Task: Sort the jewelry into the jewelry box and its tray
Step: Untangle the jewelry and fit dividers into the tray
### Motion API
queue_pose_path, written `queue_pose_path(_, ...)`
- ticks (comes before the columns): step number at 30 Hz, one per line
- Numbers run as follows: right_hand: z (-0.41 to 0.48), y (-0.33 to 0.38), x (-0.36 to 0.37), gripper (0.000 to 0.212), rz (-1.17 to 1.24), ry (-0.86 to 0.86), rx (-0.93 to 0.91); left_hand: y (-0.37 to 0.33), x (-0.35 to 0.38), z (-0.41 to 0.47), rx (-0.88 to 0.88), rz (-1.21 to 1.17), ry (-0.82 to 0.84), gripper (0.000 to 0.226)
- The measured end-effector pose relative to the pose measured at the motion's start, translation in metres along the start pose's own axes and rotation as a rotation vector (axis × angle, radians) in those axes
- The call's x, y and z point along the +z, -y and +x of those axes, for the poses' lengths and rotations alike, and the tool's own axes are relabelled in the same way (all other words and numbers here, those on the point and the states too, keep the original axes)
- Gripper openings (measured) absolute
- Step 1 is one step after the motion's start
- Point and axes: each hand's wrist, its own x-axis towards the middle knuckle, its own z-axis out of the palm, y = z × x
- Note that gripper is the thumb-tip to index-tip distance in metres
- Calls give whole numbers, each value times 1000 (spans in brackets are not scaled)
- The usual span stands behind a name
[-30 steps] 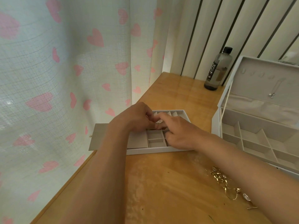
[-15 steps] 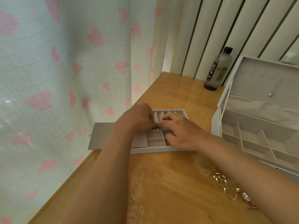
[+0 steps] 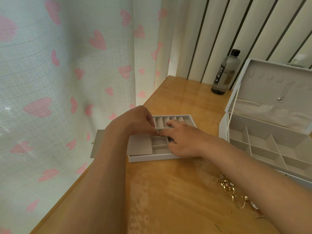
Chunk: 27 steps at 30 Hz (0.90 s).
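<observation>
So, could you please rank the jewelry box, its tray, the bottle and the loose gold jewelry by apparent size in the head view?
1. jewelry box, cut off by the frame.
2. tray, partly covered.
3. bottle and loose gold jewelry: unsure; the jewelry lies nearer the camera, partly behind an arm.

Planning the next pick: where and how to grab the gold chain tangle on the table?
Pinch an open loop of the gold chain tangle from above: it lies flat on the table, so a side approach likely finds no edge. The right forearm covers its right side, so come from the left.
</observation>
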Motion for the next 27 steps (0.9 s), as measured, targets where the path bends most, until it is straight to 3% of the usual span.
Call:
queue_pose_path(13,-3,2,-15,56,186,108,16,-2,12,6,-41,-3,10,6)
queue_pose_path(17,0,-4,-20,50,372,-34,34,-1,18,10,-64,44,-39,4)
queue_pose_path(20,2,-10,-20,46,359,-169,24,-1,22,13,-76,77,-79,1)
queue_pose_path(27,2,-1,-5,34,251,-124,-47,-1,25,15,-70,82,-112,19)
